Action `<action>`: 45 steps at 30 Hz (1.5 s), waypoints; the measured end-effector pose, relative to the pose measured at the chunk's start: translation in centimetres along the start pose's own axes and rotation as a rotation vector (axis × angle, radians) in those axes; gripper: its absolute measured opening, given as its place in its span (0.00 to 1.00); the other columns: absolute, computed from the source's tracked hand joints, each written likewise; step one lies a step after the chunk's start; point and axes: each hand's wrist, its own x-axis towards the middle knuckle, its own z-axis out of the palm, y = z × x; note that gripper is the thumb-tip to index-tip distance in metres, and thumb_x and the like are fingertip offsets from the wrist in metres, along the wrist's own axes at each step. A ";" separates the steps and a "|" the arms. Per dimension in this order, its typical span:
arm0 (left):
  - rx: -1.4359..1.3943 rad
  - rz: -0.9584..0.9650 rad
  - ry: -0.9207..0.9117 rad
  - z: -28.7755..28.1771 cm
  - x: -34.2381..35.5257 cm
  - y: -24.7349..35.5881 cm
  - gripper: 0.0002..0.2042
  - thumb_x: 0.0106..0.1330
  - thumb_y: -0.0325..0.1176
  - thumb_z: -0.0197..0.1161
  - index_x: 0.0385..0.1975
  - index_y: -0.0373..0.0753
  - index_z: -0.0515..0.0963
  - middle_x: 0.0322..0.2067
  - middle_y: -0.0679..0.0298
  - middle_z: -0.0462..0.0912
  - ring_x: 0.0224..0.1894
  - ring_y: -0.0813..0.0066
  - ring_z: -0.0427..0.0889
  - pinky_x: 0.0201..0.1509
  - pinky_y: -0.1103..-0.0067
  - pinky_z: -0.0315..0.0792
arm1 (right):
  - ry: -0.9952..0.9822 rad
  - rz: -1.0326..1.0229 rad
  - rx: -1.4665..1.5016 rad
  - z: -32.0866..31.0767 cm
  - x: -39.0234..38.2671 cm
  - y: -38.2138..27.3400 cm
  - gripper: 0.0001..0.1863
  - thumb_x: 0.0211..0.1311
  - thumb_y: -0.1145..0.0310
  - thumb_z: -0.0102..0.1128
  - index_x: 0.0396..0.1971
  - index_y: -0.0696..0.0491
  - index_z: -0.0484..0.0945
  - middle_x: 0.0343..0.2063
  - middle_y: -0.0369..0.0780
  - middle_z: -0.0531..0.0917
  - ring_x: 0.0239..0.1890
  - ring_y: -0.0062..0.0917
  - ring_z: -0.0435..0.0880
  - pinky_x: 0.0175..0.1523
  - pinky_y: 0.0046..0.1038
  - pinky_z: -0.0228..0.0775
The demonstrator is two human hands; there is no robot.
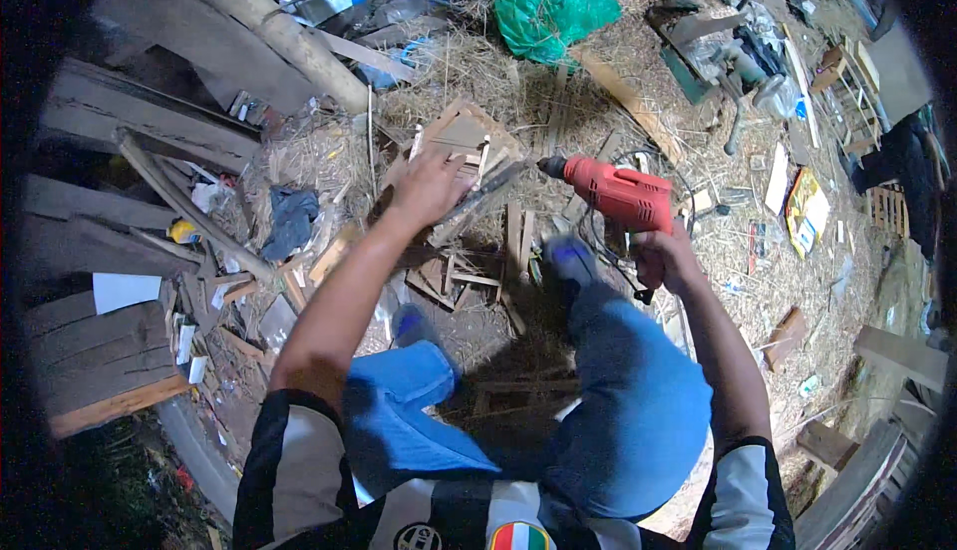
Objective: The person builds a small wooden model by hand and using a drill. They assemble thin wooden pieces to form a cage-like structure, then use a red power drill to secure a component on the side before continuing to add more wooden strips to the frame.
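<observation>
My left hand (435,181) rests over a small wooden piece (464,131) with pale slats, its fingers curled on it. A dark narrow strip (483,198) runs diagonally beside that hand. My right hand (666,256) is closed round the handle of a red corded drill (613,191), held pointing left. The drill's dark chuck is at the right of the wooden piece, near the strip's upper end; whether the tip touches anything I cannot tell. Below lie several short wooden sticks (461,281) between my feet.
Green plastic sheeting (553,16) lies at the back. Planks (150,116) and a long pole (259,21) stand at the left. Straw and wood scraps are strewn around. A wooden crate (887,213), a yellow packet (805,211) and assorted debris lie at the right.
</observation>
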 end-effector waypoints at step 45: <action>-0.052 -0.134 0.065 3.7 -1.0 5.4 0.35 0.61 0.43 0.72 0.67 0.33 0.70 0.70 0.44 0.67 0.74 0.43 0.62 0.75 0.52 0.57 | -0.199 0.108 0.477 0.0 7.4 11.0 0.21 0.53 0.72 0.61 0.47 0.64 0.77 0.23 0.43 0.81 0.16 0.25 0.77 0.23 0.27 0.71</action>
